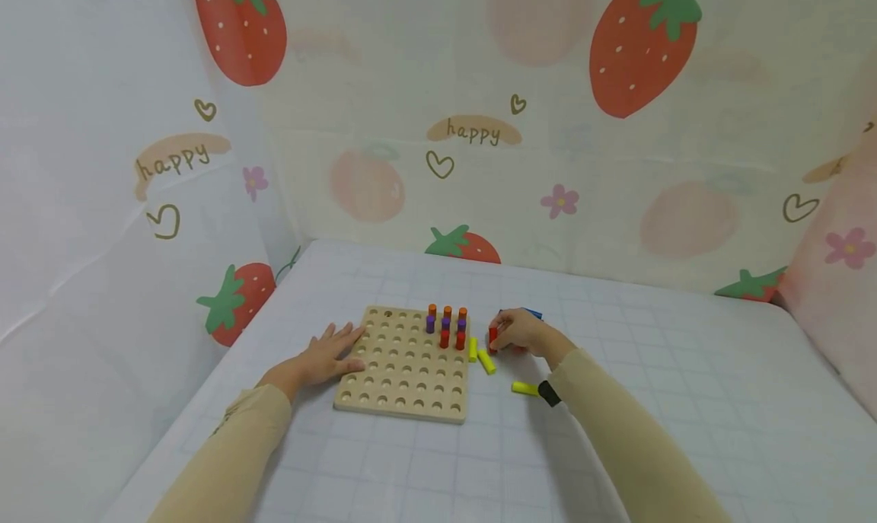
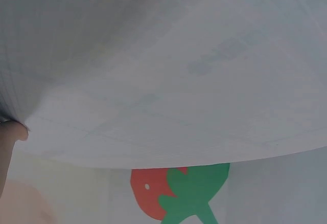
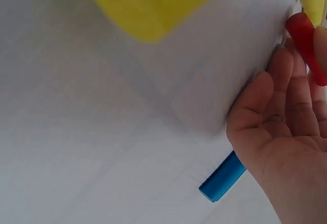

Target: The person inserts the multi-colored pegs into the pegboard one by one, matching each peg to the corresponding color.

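A wooden pegboard (image 1: 404, 410) with rows of round holes lies on the table. My left hand (image 1: 325, 357) rests at its left edge with fingers spread; only a fingertip (image 2: 18, 131) shows in the left wrist view. Orange pegs (image 1: 448, 312), purple pegs (image 1: 430, 324) and two red pegs (image 1: 444, 339) stand at its far right corner. Right of the board, my right hand (image 1: 518, 330) pinches another red peg (image 3: 305, 40) between thumb and fingers, held roughly upright just above or on the table; its contact there cannot be told.
Yellow pegs (image 1: 486, 361) lie beside the board's right edge, and another yellow peg (image 1: 524, 388) lies nearer me. Blue pegs (image 1: 532, 314) lie behind my right hand, partly hidden. A strawberry-printed cloth (image 1: 384, 89) hangs at the back and sides.
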Demonstrator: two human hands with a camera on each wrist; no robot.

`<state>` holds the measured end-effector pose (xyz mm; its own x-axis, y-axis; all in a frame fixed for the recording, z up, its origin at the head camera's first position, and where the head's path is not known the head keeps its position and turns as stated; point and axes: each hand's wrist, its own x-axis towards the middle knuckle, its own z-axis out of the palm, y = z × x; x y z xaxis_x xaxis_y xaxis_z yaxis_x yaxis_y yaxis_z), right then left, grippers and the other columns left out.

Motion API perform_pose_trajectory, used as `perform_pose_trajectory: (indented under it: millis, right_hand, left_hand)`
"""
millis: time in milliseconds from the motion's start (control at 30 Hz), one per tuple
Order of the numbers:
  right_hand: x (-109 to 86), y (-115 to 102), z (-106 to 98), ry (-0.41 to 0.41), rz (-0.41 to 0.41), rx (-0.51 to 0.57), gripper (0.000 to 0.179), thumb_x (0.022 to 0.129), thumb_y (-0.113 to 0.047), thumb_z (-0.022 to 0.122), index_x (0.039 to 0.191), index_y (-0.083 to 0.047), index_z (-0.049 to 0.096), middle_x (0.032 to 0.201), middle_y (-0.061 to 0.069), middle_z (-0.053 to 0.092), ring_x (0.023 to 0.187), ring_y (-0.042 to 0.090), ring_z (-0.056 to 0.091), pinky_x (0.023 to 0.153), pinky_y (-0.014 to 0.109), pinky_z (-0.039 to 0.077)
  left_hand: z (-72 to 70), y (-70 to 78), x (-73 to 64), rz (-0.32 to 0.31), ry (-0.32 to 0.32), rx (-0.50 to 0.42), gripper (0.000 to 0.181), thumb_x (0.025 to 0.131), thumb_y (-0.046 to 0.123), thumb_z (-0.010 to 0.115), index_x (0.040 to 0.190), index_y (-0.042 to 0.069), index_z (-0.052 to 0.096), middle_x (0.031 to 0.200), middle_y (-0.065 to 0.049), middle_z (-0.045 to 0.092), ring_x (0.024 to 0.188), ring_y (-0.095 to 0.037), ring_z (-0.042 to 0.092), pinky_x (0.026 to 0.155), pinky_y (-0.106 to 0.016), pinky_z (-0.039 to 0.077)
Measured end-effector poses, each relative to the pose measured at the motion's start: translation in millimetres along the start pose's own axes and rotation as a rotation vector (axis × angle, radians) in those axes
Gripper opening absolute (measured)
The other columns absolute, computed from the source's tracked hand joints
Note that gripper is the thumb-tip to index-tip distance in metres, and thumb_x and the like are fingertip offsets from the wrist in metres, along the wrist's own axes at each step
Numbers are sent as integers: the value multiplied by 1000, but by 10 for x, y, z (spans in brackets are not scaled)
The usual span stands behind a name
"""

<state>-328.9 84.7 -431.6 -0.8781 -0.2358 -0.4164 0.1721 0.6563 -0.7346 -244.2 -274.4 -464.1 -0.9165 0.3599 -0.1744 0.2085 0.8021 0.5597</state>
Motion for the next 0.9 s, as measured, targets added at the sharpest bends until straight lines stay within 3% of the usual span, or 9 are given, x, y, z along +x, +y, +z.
perform_pose_trajectory:
  millis: [300, 667, 900]
  right_hand:
    - [-88, 15, -43, 18, -2, 84, 24, 89, -7, 69, 109, -3, 57, 90, 7, 63, 83, 21, 57, 75, 34, 49]
    - [-238, -167, -4, 50, -26, 137, 38, 91, -9, 67, 127, -4, 57, 94, 8, 68, 90, 23, 63, 82, 44, 45]
    - [-317, -260, 41, 79, -8, 197, 34, 93, -13, 66, 125, -4, 58, 100, 9, 71, 98, 24, 65, 88, 49, 43]
  left_hand:
    - [-2, 27, -18, -9, -5, -1, 87, 94, 51, 56, 152, -3, 21, 154, -35, 11, 140, -55, -4, 106, -71, -1]
    - [-27, 45, -42, -14, -4, -9, 87, 94, 52, 56, 152, -2, 20, 155, -34, 10, 140, -55, -5, 106, -71, -2]
    - [-18, 33, -49, -20, -7, -17, 87, 93, 52, 56, 152, -2, 21, 155, -34, 10, 140, -55, -6, 106, -70, -3]
